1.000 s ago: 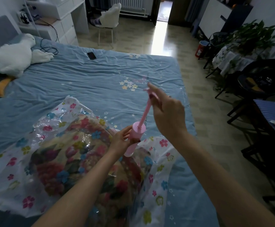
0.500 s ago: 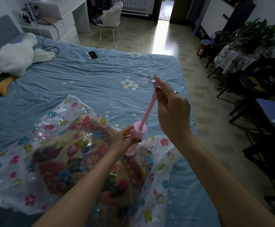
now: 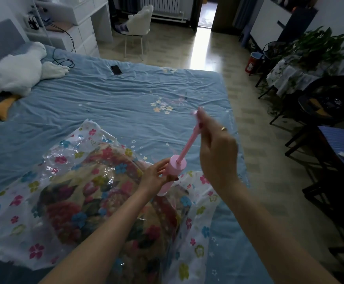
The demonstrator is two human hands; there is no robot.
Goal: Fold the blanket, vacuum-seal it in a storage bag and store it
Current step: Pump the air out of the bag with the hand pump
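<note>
Storage bag point(image 3: 34, 201): clear film printed with small flowers, lying on the near left of the blue bed point(image 3: 105, 95). Judged light, slippery and prone to crinkling; best taken by its flat margins, never dragged by the valve.

Blanket point(image 3: 89, 197): floral, folded, sealed inside the bag. Judged soft, bulky, compressible; not to be gripped directly through the film.

Hand pump point(image 3: 172, 173): pink plastic cylinder, standing tilted on the bag near its right side, base touching the film. Judged rigid, light, liable to tip or lose its seat on the valve; barrel to be steadied low, rod worked only by its top handle.

Left hand point(image 3: 156, 175): wrapped round the pump barrel, holding it down.

Right hand point(image 3: 216, 158): fingers curled about the handle of the pump rod point(image 3: 189, 140), rod drawn well out, up and to the right; handle blurred.

Against the frame 0.5 s before: rod extended about as far, right hand slightly lower; left-hand grip on the barrel unchanged.
</note>
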